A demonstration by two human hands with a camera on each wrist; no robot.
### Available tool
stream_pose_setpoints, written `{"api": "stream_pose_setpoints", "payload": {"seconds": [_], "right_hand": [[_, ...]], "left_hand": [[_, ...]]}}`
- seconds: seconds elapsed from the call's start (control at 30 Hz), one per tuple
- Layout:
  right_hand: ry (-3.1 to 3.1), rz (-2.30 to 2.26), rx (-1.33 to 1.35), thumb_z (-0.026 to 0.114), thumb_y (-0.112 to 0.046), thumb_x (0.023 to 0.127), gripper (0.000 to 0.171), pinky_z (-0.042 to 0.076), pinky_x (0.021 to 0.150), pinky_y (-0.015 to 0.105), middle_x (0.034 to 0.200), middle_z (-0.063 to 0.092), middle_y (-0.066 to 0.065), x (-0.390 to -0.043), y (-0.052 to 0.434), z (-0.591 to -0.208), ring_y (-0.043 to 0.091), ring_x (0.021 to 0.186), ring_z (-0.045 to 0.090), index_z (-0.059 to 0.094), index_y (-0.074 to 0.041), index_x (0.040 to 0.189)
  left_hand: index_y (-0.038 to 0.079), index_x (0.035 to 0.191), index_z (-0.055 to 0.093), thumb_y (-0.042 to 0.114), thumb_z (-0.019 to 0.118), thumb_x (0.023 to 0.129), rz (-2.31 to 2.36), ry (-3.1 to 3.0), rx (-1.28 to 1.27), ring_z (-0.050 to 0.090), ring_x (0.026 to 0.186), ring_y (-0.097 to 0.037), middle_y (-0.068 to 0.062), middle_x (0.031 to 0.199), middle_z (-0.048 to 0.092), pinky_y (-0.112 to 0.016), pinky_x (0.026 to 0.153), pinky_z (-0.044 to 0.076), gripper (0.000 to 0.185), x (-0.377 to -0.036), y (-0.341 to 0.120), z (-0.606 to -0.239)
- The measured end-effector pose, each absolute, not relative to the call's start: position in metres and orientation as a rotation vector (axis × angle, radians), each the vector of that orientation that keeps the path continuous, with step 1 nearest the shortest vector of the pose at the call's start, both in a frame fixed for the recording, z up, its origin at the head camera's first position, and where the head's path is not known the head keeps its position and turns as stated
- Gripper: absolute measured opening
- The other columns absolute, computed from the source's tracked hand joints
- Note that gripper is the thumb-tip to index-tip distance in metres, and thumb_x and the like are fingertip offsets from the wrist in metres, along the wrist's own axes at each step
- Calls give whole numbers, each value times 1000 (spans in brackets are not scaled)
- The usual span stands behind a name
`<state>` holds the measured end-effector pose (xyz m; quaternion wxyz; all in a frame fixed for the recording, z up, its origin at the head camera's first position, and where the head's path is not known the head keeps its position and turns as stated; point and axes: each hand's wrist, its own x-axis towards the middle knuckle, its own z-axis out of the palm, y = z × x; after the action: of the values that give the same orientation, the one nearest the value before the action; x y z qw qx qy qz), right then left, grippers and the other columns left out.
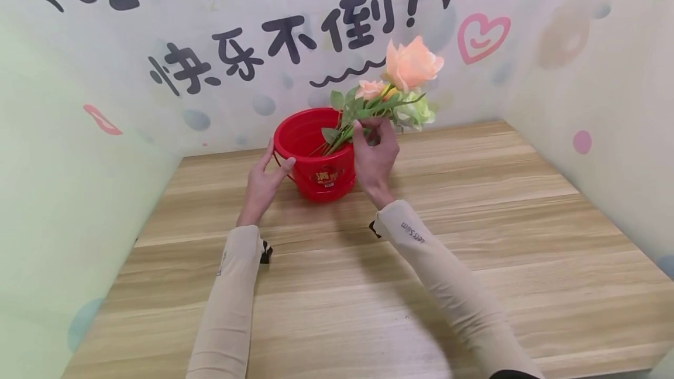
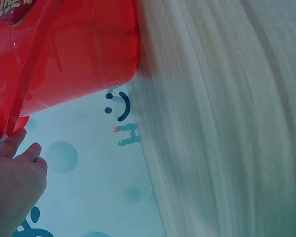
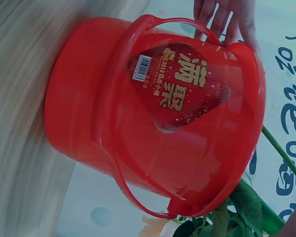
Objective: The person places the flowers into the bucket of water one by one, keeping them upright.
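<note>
A red plastic bucket (image 1: pixel 323 177) stands upright on the wooden table, its handle (image 3: pixel 113 118) hanging down over the labelled front. My left hand (image 1: pixel 261 186) grips the bucket's left rim, close to the handle joint. My right hand (image 1: pixel 378 154) pinches the green stems (image 1: pixel 344 133) of a bunch of artificial flowers over the right rim. Their lower ends reach into the bucket. The blooms lean to the right: a large peach rose (image 1: pixel 413 63), a smaller peach flower (image 1: pixel 370 89), a yellow one partly hidden by leaves, and a pale green one (image 1: pixel 416 111).
Behind the bucket rises a white wall (image 1: pixel 295 86) with dark lettering and coloured spots. Side walls flank the wood-grain table (image 1: pixel 500 203) at left and right. Light sleeves (image 1: pixel 226 303) cover both forearms.
</note>
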<state>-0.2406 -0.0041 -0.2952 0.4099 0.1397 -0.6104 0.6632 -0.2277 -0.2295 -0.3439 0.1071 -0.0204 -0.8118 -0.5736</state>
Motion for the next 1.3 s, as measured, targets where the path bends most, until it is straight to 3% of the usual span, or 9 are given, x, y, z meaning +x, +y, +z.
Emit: {"api": "stream_pose_setpoints", "payload": {"seconds": [0.2,0.4,0.7,0.83,1.03,1.3], "right_hand": [[-1544,1652,348,70,-2,95,11,38,64,23,86,65,12,-243,-4,-301,10,69,46,63,7,96],[-1701,1656,323,70,-4,96,11,42,66,25,88,67,16,-248,-2,-306,15,71,51,66,6,98],[-2279,1392,242,73,-17,95,18,53,75,41,87,75,13,-251,11,-298,25,83,68,80,0,96],[-2384,1355,198,75,-22,95,21,56,80,42,90,77,12,-247,17,-294,26,85,72,79,-1,96],[-2450,1358,216,78,-23,93,23,57,75,39,90,76,13,-244,26,-293,25,82,72,78,0,98],[-2551,1329,253,77,-23,93,24,54,70,37,88,75,13,-240,47,-299,26,82,68,76,1,95]], "left_hand": [[28,164,29,56,68,96,-1699,-2389,-61,25,154,-21,5,167,31,-51,118,35,84,-227,-227,-344],[30,163,31,53,69,96,-1705,-2371,-81,26,154,-20,4,166,33,-52,119,33,81,-227,-225,-345],[30,164,30,54,68,96,-1698,-2387,-55,26,154,-20,5,166,32,-51,118,35,81,-227,-224,-346],[30,164,29,54,68,97,-1690,-2390,-55,24,154,-21,4,167,31,-51,119,33,81,-227,-225,-346],[29,163,30,52,69,97,-1680,-2381,-68,24,154,-21,2,167,31,-54,121,28,81,-228,-226,-346],[29,164,29,58,68,95,-1672,-2407,-45,25,154,-22,4,167,32,-52,117,36,85,-227,-228,-342]]}}
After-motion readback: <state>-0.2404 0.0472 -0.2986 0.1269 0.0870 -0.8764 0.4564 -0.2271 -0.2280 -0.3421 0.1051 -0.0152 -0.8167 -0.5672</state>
